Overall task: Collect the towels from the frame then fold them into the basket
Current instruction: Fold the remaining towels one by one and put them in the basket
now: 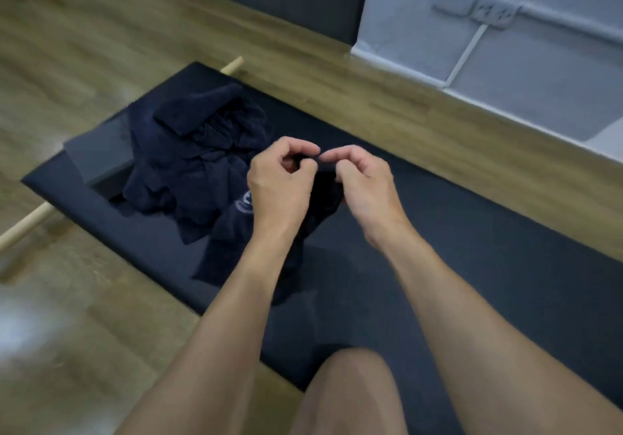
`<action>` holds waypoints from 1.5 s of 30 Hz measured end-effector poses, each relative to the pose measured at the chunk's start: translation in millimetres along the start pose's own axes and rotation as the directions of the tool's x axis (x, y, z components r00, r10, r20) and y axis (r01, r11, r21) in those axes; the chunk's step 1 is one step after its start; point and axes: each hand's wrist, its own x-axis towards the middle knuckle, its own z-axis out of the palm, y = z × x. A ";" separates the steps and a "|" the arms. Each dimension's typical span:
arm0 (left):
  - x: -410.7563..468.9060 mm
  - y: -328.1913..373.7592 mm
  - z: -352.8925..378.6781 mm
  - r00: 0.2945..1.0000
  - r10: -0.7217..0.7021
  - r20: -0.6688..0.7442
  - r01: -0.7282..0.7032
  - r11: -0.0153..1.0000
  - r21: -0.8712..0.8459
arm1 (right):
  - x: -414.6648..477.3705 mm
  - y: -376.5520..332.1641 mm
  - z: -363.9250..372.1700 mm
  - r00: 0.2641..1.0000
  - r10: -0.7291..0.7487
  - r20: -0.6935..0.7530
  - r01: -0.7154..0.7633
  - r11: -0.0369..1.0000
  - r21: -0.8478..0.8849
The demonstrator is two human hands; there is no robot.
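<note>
Knee: bare knee [350,394] at the bottom edge, over a dark mat [472,249] on the wooden floor.
Hands: left hand [279,181] and right hand [364,181] sit close together above the mat. Each pinches the top edge of one dark towel [323,205] between thumb and fingertips, and the towel hangs between the wrists.
Pile: other navy towels [195,151] lie crumpled just beyond the left hand, heaped against and partly over the basket.
Basket: dark box [97,158] left of the pile; most of its inside is hidden, and no folded towel shows.
Poles: two pale wooden ends [23,229] and [232,65] poke out at the mat's edges, with nothing hanging on them; whether they belong to the frame is unclear.
Progress: collecting looks finished. Folding seems barely started, with this towel only being squared up and the whole pile left to do.
</note>
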 end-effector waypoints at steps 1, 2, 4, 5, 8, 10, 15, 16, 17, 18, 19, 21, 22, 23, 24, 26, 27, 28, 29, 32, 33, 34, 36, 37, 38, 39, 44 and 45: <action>-5.5 19.5 3.5 0.999 0.039 0.037 -0.039 0.999 -0.009 | -6.6 -15.9 -19.1 0.998 -0.043 -0.047 0.041 0.999 -0.034; -12.2 39.6 7.2 0.992 0.092 0.083 -0.091 0.996 -0.010 | -13.4 -32.0 -38.6 0.991 -0.097 -0.090 0.090 0.992 -0.083; -27.5 79.3 15.9 0.961 0.208 0.183 -0.213 0.977 0.010 | -28.4 -63.2 -78.7 0.960 -0.219 -0.175 0.182 0.962 -0.206; -35.2 99.3 20.9 0.938 0.268 0.222 -0.280 0.960 0.026 | -37.1 -78.3 -99.0 0.938 -0.276 -0.210 0.216 0.938 -0.270; -57.5 163.8 36.2 0.867 0.426 0.258 -0.452 0.891 0.047 | -67.2 -117.4 -157.8 0.855 -0.451 -0.257 0.302 0.834 -0.461; -74.6 208.7 45.0 0.828 0.499 0.258 -0.523 0.852 0.031 | -84.6 -133.6 -192.1 0.801 -0.540 -0.261 0.331 0.761 -0.558; -127.7 288.2 76.6 0.768 0.484 0.419 -0.481 0.868 -0.122 | -128.3 -165.8 -262.4 0.721 -0.630 -0.290 0.323 0.675 -0.663; -137.0 297.5 82.8 0.757 0.457 0.467 -0.428 0.887 -0.174 | -136.8 -173.2 -274.9 0.721 -0.629 -0.289 0.318 0.672 -0.669; -145.2 305.3 88.3 0.736 0.444 0.512 -0.394 0.895 -0.209 | -144.3 -179.5 -287.3 0.723 -0.629 -0.285 0.313 0.667 -0.676; -152.7 312.2 93.8 0.709 0.449 0.543 -0.385 0.892 -0.235 | -151.5 -185.2 -299.0 0.725 -0.630 -0.280 0.309 0.660 -0.685; -158.2 318.6 98.8 0.689 0.462 0.558 -0.388 0.886 -0.254 | -157.7 -189.4 -309.6 0.723 -0.632 -0.279 0.303 0.653 -0.694; -164.7 330.9 107.2 0.684 0.484 0.546 -0.393 0.875 -0.283 | -165.2 -194.8 -326.2 0.712 -0.631 -0.308 0.307 0.674 -0.672; -167.4 337.8 111.1 0.685 0.486 0.542 -0.385 0.874 -0.296 | -169.4 -196.7 -333.6 0.708 -0.622 -0.335 0.321 0.705 -0.633; -170.3 344.9 114.6 0.684 0.481 0.548 -0.369 0.876 -0.310 | -174.6 -198.1 -340.6 0.706 -0.609 -0.361 0.345 0.742 -0.575; -172.3 351.3 117.7 0.677 0.480 0.557 -0.357 0.877 -0.322 | -178.8 -198.6 -346.8 0.708 -0.591 -0.387 0.378 0.780 -0.499; -176.0 362.0 122.8 0.648 0.492 0.581 -0.360 0.870 -0.336 | -188.8 -198.0 -358.6 0.729 -0.534 -0.428 0.435 0.844 -0.313; -176.6 365.6 124.9 0.643 0.500 0.581 -0.365 0.866 -0.341 | -193.4 -196.8 -363.3 0.755 -0.490 -0.436 0.444 0.871 -0.212; -176.9 368.5 126.8 0.643 0.508 0.573 -0.371 0.861 -0.348 | -197.6 -195.0 -367.0 0.790 -0.441 -0.427 0.432 0.893 -0.122; -176.7 370.1 127.9 0.646 0.518 0.561 -0.379 0.855 -0.353 | -202.1 -192.7 -369.6 0.829 -0.391 -0.400 0.400 0.914 -0.065; -173.2 371.2 130.3 0.649 0.530 0.546 -0.388 0.848 -0.361 | -211.1 -185.7 -373.8 0.922 -0.266 -0.281 0.256 0.964 -0.074; -171.9 370.7 130.6 0.643 0.533 0.550 -0.397 0.846 -0.356 | -212.2 -184.6 -373.8 0.935 -0.240 -0.262 0.220 0.970 -0.107; -170.7 369.6 131.1 0.632 0.538 0.557 -0.412 0.843 -0.347 | -212.0 -184.1 -373.6 0.936 -0.227 -0.270 0.197 0.971 -0.133; -169.0 368.0 132.0 0.606 0.553 0.572 -0.434 0.832 -0.345 | -206.6 -184.8 -373.5 0.903 -0.229 -0.365 0.183 0.971 -0.156; -169.1 368.7 132.0 0.597 0.560 0.575 -0.441 0.827 -0.348 | -202.5 -185.8 -373.2 0.868 -0.250 -0.428 0.192 0.966 -0.174; -168.4 369.7 132.3 0.588 0.569 0.574 -0.459 0.820 -0.343 | -198.0 -186.5 -372.5 0.825 -0.287 -0.487 0.203 0.955 -0.218; -166.7 371.4 132.0 0.578 0.582 0.572 -0.495 0.807 -0.322 | -194.1 -187.2 -372.1 0.776 -0.338 -0.533 0.208 0.934 -0.290; -145.0 363.4 122.6 0.554 0.570 0.606 -0.727 0.686 0.019 | -192.3 -190.7 -376.9 0.584 -0.539 -0.607 0.211 0.823 -0.527; -138.5 357.0 121.6 0.578 0.553 0.600 -0.745 0.658 0.111 | -192.8 -190.3 -380.4 0.566 -0.548 -0.617 0.211 0.819 -0.534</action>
